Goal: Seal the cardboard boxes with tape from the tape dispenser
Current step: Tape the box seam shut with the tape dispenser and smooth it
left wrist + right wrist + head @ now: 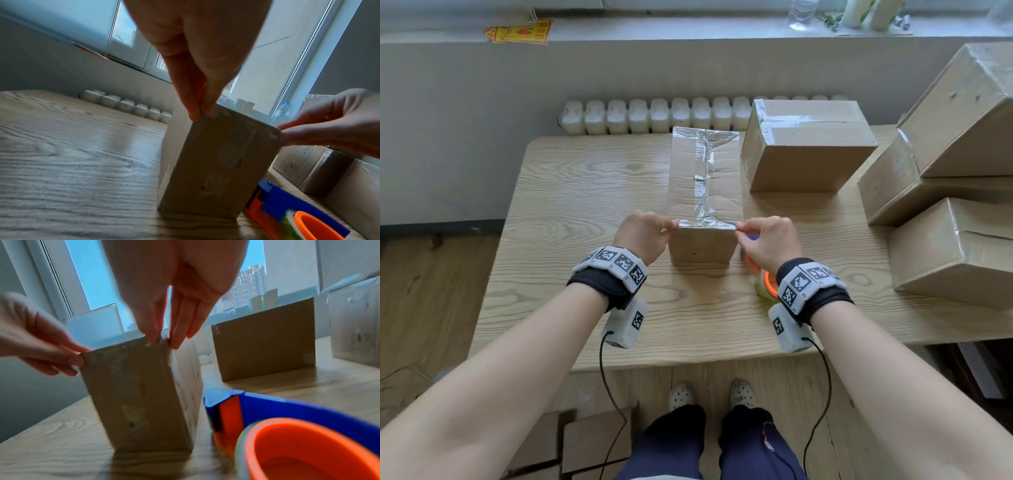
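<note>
A narrow cardboard box point(702, 246) point(216, 170) point(139, 394) stands mid-table with clear tape point(704, 178) along its top seam and across both ends. My left hand point(645, 234) point(197, 112) pinches the tape at the box's near-left top corner. My right hand point(768, 240) point(162, 340) pinches the tape at the near-right top corner. The blue and orange tape dispenser point(765, 284) point(296, 217) point(287, 431) lies on the table beside the box's right side, under my right wrist.
A taped box point(808, 147) sits behind on the right. More taped boxes point(945, 192) are stacked along the table's right side. The wooden table point(585, 205) backs onto a white radiator point(654, 116). Flattened cardboard point(592, 442) lies on the floor by my feet.
</note>
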`<action>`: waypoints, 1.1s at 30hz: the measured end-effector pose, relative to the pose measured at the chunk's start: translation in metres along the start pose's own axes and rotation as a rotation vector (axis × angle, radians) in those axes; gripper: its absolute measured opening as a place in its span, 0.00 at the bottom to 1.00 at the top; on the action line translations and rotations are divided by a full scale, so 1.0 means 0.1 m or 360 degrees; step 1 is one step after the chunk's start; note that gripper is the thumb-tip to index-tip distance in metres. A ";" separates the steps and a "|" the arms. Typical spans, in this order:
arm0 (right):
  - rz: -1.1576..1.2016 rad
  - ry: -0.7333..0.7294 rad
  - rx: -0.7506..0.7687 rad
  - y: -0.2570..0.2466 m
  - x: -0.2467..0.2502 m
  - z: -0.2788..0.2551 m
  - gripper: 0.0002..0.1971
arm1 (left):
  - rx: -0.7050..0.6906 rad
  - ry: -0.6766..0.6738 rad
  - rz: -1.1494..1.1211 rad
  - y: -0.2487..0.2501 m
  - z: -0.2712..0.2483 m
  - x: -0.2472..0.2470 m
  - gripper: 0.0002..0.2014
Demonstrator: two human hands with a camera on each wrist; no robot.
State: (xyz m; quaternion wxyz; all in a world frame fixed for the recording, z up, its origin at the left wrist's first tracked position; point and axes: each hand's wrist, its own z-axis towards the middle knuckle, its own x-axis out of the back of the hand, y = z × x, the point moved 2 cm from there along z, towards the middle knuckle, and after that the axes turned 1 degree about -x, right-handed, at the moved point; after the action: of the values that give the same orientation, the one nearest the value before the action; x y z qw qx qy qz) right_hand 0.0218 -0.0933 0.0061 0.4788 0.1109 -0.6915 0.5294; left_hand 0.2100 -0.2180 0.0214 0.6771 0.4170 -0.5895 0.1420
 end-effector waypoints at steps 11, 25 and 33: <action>0.0035 -0.0144 -0.0043 0.08 0.03 0.11 0.08 | -0.0013 -0.0177 -0.0154 -0.12 0.11 0.04 0.12; -0.0193 -0.0042 0.0061 -0.02 -0.02 0.04 0.04 | -0.0049 -0.0075 -0.0062 -0.07 0.13 0.03 0.13; -0.0410 -0.0001 0.0196 -0.10 -0.10 0.00 0.12 | -0.0017 -0.0094 -0.0031 -0.02 0.14 0.04 0.13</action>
State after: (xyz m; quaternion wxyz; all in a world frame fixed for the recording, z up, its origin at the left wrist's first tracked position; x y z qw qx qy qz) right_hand 0.0334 -0.1007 0.0049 0.5348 0.2281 -0.6380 0.5049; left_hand 0.2029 -0.2312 0.0236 0.6629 0.4231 -0.6059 0.1198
